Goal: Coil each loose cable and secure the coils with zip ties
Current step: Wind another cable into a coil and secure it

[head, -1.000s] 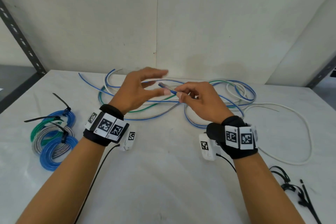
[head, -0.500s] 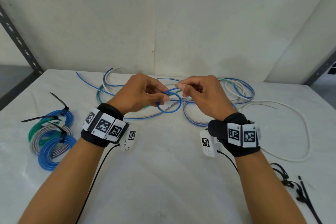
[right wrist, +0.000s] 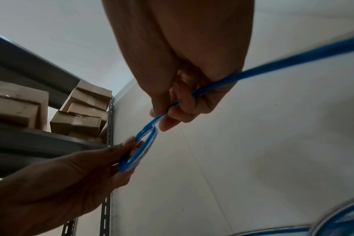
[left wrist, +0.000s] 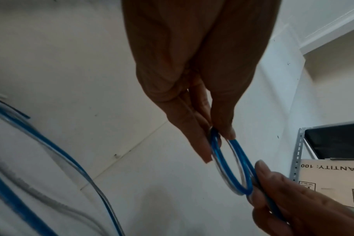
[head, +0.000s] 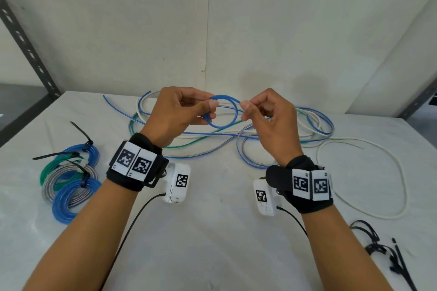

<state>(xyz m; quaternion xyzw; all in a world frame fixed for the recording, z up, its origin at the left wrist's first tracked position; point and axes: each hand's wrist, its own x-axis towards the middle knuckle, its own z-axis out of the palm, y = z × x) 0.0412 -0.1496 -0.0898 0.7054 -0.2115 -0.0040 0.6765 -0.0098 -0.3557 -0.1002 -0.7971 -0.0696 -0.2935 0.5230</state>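
A blue cable (head: 224, 111) is bent into one small loop, held in the air above the table between both hands. My left hand (head: 189, 111) pinches the loop's left side between thumb and fingers (left wrist: 216, 140). My right hand (head: 260, 113) pinches the cable at the loop's right side (right wrist: 162, 118), and the rest of the cable runs back through its curled fingers. Loose blue, green, white and grey cables (head: 212, 142) lie tangled on the table beyond the hands. Black zip ties (head: 387, 253) lie at the near right.
Several finished coils (head: 68, 179), blue, green and grey, tied with black zip ties, lie at the left. A long white cable (head: 399, 172) loops at the right. The white table (head: 212, 243) meets a wall behind. Metal shelving (right wrist: 107, 127) with cardboard boxes stands beside it.
The left hand has closed onto the cable. A loop has formed between the hands, and both hands have risen with it.
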